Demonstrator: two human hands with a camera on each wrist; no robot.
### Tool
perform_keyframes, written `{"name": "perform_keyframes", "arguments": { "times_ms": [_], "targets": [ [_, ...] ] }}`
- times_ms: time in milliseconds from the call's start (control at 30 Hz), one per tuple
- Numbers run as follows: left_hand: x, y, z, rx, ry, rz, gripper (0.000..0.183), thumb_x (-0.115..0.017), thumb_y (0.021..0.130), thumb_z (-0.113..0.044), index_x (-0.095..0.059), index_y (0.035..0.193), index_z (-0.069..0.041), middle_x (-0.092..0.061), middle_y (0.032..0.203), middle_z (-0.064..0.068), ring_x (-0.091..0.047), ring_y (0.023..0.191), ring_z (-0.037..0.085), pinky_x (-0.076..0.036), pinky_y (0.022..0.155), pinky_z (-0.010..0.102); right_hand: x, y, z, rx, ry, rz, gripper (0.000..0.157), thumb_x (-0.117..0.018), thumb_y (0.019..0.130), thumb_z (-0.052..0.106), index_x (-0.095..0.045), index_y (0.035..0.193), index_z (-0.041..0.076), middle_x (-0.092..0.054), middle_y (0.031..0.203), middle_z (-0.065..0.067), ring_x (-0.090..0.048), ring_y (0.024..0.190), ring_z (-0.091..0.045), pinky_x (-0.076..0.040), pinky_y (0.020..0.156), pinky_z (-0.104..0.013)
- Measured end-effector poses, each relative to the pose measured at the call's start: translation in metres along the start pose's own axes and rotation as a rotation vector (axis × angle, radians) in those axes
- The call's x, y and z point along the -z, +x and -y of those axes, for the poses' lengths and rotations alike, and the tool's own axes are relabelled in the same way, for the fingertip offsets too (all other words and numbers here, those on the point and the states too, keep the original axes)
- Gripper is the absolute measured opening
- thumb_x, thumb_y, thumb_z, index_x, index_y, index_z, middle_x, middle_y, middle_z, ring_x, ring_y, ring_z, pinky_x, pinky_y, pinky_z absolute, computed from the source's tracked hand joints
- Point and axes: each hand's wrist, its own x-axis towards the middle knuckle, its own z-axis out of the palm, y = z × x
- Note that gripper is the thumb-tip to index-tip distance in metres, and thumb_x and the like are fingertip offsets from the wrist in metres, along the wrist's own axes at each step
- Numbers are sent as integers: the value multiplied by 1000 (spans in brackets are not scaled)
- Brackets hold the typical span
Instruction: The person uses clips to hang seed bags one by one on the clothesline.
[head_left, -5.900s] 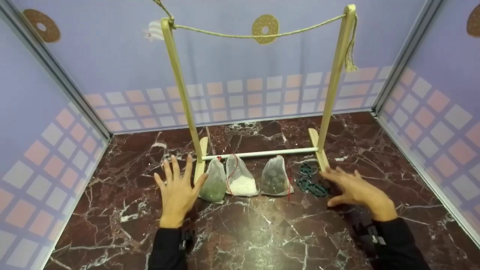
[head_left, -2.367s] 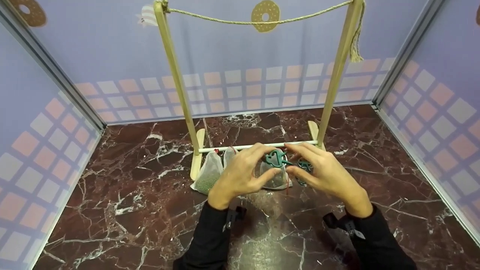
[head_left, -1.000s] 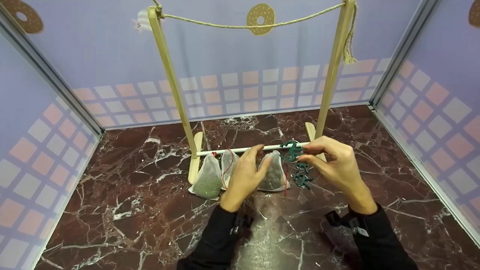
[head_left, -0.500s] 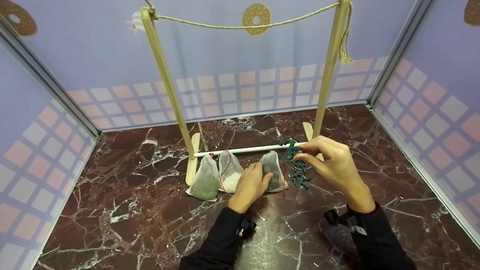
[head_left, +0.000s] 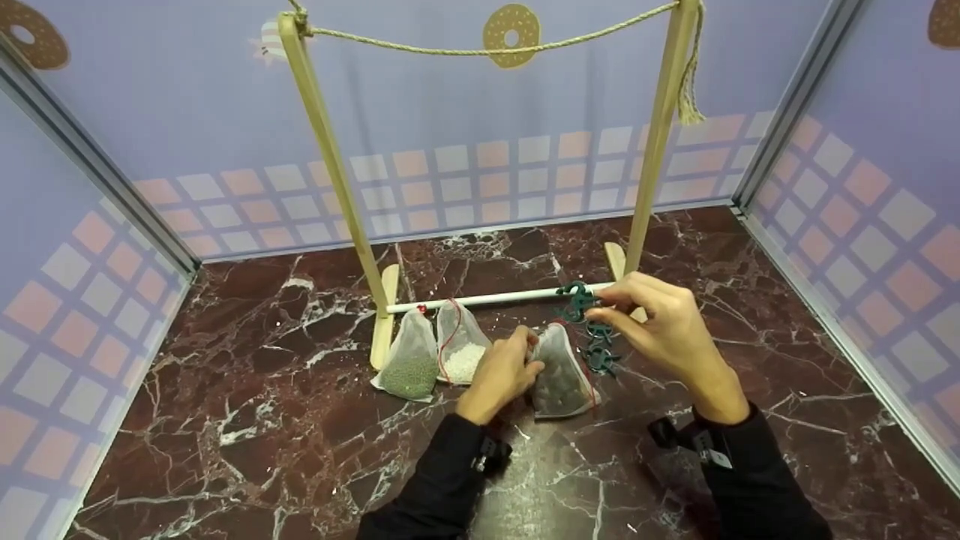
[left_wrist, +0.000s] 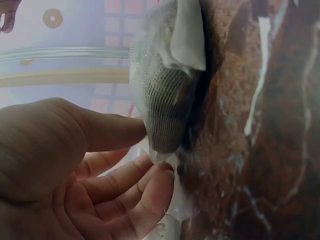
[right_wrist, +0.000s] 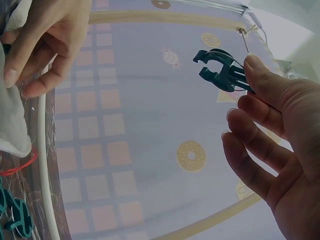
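My left hand [head_left: 501, 375] pinches the left edge of a drawstring mesh bag [head_left: 564, 384] holding dark round lumps; in the left wrist view the thumb presses on the mesh [left_wrist: 165, 105] with curled fingers beneath. My right hand [head_left: 667, 322] pinches the handle end of a dark green clothespin [head_left: 577, 303] between thumb and index finger, held up above the table. In the right wrist view the clothespin's [right_wrist: 222, 70] jaws stand apart, its other end free. Two more green clothespins [head_left: 600, 358] lie on the table below that hand.
To the left lie a mesh bag of green beans [head_left: 411, 375] and one of white grains [head_left: 465, 361]. Behind them stands a wooden frame [head_left: 330, 150] with a white bottom bar [head_left: 495, 298] and a rope [head_left: 450, 52] strung across its top. Patterned panels [head_left: 180, 97] enclose the marble-patterned table [head_left: 262, 465].
My right hand picked up one clothespin, brought it to the left hand, then drew back with it. My left hand moved to the right-hand mesh bag and pulled it nearer, turning it slightly.
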Motion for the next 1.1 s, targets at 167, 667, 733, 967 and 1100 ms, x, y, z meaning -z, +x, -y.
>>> {"name": "perform_keyframes", "arguments": {
  "times_ms": [167,667,733,967,1100],
  "targets": [
    [0,3,0,29,5,36,42,-77,86,-10,-61,124,0,-69,78,-1,-69,78,24,-57,75,42,0,-1,-1,2,-6,9,25,-87,77,8,-76,100,5,-69,82,1,-60,68,-9,-51,59,-19],
    [2,8,-2,-15,-204,-180,9,-68,97,-11,-75,96,-5,-73,83,3,-66,72,14,-55,69,32,2,-2,-3,-4,-66,33,24,-86,78,8,-76,100,6,-66,81,3,-56,63,-6,-49,58,-15],
    [5,8,-4,-8,-204,-215,9,-68,97,-11,-75,97,-5,-73,83,3,-67,71,14,-55,67,32,2,-2,-3,-13,-58,29,24,-86,78,7,-77,100,6,-66,80,2,-56,63,-6,-49,57,-15],
    [18,9,-12,-21,-168,-302,9,-68,97,-13,-75,97,-8,-73,83,1,-67,72,14,-54,66,34,0,-3,-6,-56,-33,14,24,-86,76,3,-77,98,6,-66,79,1,-56,63,-8,-46,58,-14],
    [26,13,-16,-54,-217,-357,8,-68,96,-10,-75,98,-6,-72,83,1,-65,72,15,-54,68,34,2,-2,-11,-73,-31,2,22,-86,75,1,-75,94,4,-68,81,0,-58,64,-8,-47,59,-13]
  ]
}}
